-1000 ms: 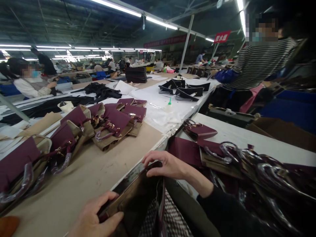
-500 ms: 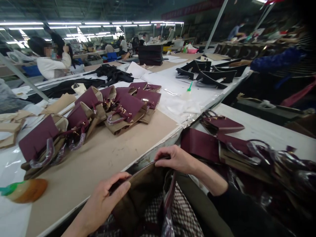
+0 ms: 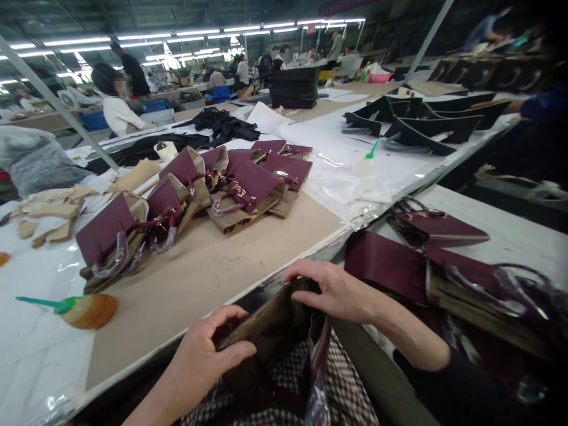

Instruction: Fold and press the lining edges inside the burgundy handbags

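Observation:
A burgundy handbag (image 3: pixel 268 334) with a brown lining sits low in front of me, its mouth facing up. My left hand (image 3: pixel 206 358) grips the left part of its upper edge, thumb inside and fingers over the outside. Farther along the same edge, my right hand (image 3: pixel 331 290) pinches the rim between thumb and bent fingers. A plastic-wrapped handle (image 3: pixel 317 396) hangs at the bag's near side, over brown-and-white checked cloth (image 3: pixel 350 378). The bag's outer side is mostly hidden.
Several burgundy bags (image 3: pixel 255 183) lie on the table beyond, and more bags (image 3: pixel 386 263) are piled to my right. A green-tipped glue bottle (image 3: pixel 91 310) lies at left. Black bag pieces (image 3: pixel 437 130) stand at the back right. People work in the background.
The view has shifted left, so the surroundings sit farther right. My left thumb has lifted slightly off the bag's edge, and the gap to the fingers is wider. Both hands stay at the rim.

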Motion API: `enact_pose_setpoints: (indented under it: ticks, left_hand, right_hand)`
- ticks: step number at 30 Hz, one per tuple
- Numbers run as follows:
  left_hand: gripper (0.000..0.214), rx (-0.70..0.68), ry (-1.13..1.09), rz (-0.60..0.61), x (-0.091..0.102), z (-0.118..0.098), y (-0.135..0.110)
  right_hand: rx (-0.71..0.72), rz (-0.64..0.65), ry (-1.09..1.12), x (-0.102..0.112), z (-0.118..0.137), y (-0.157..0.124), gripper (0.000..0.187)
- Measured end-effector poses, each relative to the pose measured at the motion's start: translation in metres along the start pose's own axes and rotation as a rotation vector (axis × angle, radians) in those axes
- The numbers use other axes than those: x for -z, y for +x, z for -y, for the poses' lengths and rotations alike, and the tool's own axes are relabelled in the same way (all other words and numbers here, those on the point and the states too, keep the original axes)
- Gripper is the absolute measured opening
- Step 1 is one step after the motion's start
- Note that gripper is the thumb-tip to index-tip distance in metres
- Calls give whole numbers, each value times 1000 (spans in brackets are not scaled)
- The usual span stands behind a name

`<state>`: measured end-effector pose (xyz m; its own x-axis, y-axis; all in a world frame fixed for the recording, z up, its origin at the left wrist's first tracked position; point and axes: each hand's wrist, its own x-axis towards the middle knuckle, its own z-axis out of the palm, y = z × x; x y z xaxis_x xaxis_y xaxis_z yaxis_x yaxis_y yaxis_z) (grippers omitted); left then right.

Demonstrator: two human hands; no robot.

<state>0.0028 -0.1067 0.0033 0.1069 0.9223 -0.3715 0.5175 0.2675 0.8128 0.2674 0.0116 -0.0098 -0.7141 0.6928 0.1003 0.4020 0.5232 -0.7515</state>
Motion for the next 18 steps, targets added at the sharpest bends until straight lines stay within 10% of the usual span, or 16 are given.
enact_pose_setpoints:
  ticks: [5,18]
  left_hand:
    - [19,-24,-99,-166,-12,10,-2]
    - [7,-386,205,-316,-14,50,-2]
  right_hand:
    - [300,116,-21,-16,25,14,23]
    - [314,94,-132,-54,24,37,11]
